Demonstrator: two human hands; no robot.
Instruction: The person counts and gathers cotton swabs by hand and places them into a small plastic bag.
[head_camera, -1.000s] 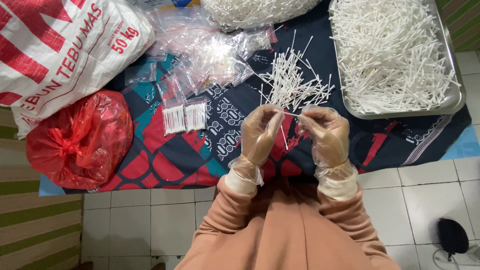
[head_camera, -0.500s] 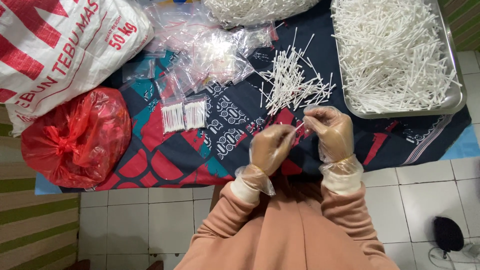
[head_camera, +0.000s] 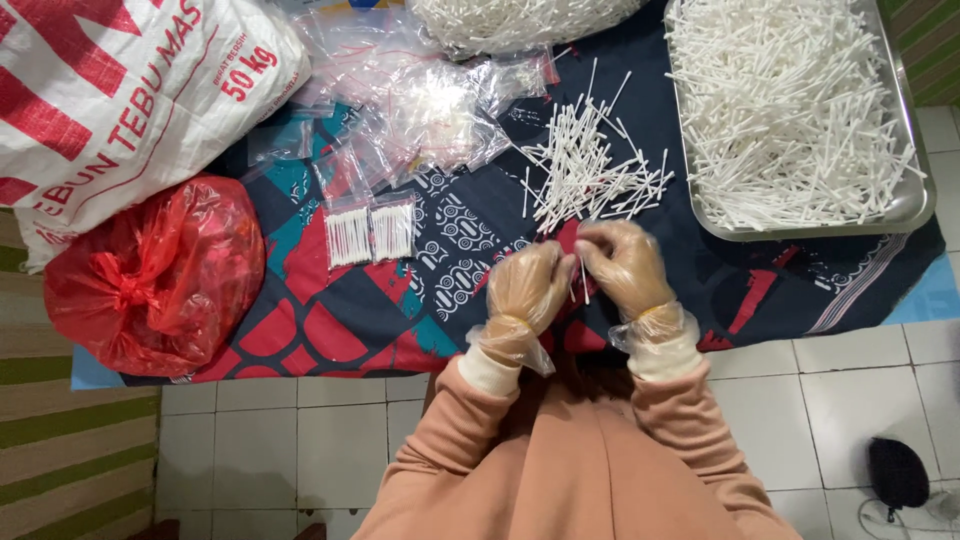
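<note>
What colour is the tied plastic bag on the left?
Red, translucent plastic bag, seen clearly in the head view.

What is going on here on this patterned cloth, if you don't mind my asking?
A person in clear plastic gloves holds a few white cotton swabs upright between the left hand and right hand, over a patterned cloth. A loose pile of swabs lies just beyond the hands, and a metal tray to the right is heaped with more. Two small filled packets lie to the left, near empty clear bags and a red plastic bag.
</note>
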